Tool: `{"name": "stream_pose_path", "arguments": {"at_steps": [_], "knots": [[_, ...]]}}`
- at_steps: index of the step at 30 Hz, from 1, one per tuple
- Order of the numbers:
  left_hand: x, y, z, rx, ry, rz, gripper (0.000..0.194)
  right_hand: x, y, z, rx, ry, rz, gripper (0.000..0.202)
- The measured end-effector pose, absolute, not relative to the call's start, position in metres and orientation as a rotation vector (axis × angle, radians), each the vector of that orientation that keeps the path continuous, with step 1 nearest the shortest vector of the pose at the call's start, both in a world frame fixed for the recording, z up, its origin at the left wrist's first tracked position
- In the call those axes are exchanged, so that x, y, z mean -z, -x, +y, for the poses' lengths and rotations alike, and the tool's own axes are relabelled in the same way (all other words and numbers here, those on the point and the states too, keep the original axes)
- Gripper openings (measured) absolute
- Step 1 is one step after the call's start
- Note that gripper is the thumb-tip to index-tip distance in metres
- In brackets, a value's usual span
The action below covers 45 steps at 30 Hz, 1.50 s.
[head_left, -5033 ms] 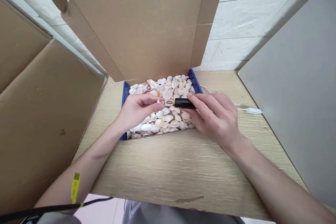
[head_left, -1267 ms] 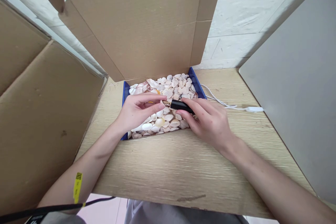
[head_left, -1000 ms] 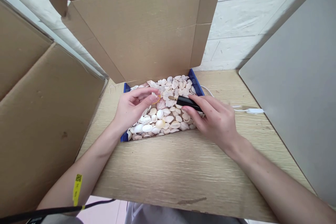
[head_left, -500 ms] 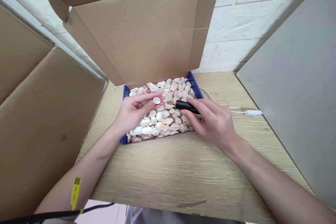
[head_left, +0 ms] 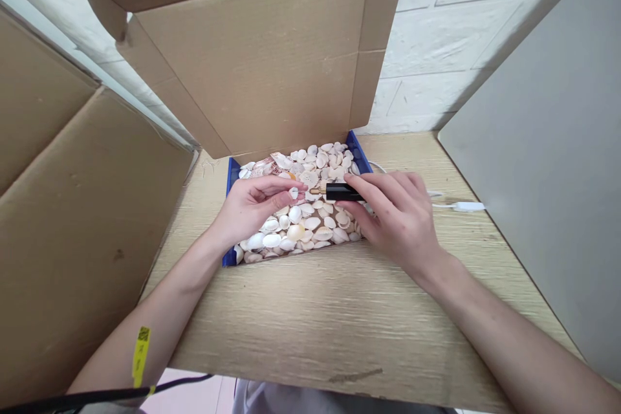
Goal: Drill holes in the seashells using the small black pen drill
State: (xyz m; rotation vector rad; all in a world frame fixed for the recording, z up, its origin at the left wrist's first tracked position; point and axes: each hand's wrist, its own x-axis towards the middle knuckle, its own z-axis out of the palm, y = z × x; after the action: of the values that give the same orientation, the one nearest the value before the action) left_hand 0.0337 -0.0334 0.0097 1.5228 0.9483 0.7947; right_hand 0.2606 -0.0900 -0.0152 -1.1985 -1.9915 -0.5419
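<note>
Pinched between the fingertips of my left hand (head_left: 255, 206) is a small white shell (head_left: 294, 193). My right hand (head_left: 395, 213) grips a black cylindrical tool (head_left: 343, 192) with a thin metal tip that points left, at the shell. Whether the tip touches the shell is too small to tell. Both hands are over an open box with blue sides (head_left: 359, 154), filled with many white, cream and pinkish shells (head_left: 323, 233). A yellow-orange shell lies partly visible behind my left fingers.
The box's brown cardboard lid (head_left: 262, 58) stands raised behind it. Cardboard (head_left: 97, 207) rises at the left, a grey panel (head_left: 538, 142) at the right. A white cable with a small white connector (head_left: 468, 206) lies on the wooden table (head_left: 301, 317).
The shell in my left fingers has turned and lies slightly lower and to the right. My right hand has shifted a little, and the tool is now nearly level.
</note>
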Motion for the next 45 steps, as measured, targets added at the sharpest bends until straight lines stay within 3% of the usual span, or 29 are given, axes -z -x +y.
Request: {"name": "stream_pose_path", "arguments": {"at_steps": [5,14,18,25,31,38,45], "knots": [[-0.0108,-0.0339,-0.0346,-0.719,-1.505,0.965,0.018,0.01,-0.2641,-0.0887,0.659,1.181,-1.983,0.026],[-0.0106,-0.0345,-0.0353,-0.771,-1.466,0.95,0.017,0.0135,-0.2629,-0.0902,0.516,1.312,-2.095,0.026],[-0.0106,-0.0355,-0.0351,-0.797,-1.486,0.961,0.015,0.0116,-0.2638,-0.0905,0.48,1.273,-2.161,0.035],[-0.0084,-0.0353,-0.0341,-0.762,-1.473,1.004,0.018,0.0074,-0.267,-0.0905,0.641,1.133,-2.132,0.026],[-0.0059,-0.0327,-0.0324,-0.688,-1.523,0.984,0.019,0.0073,-0.2655,-0.0904,0.715,1.069,-2.012,0.036],[-0.0083,-0.035,-0.0345,-0.746,-1.53,1.021,0.023,0.0093,-0.2636,-0.092,0.561,1.274,-2.078,0.029],[-0.0082,-0.0372,-0.0353,-0.771,-1.522,1.063,0.023,0.0089,-0.2603,-0.0918,0.515,1.165,-2.189,0.032]]}}
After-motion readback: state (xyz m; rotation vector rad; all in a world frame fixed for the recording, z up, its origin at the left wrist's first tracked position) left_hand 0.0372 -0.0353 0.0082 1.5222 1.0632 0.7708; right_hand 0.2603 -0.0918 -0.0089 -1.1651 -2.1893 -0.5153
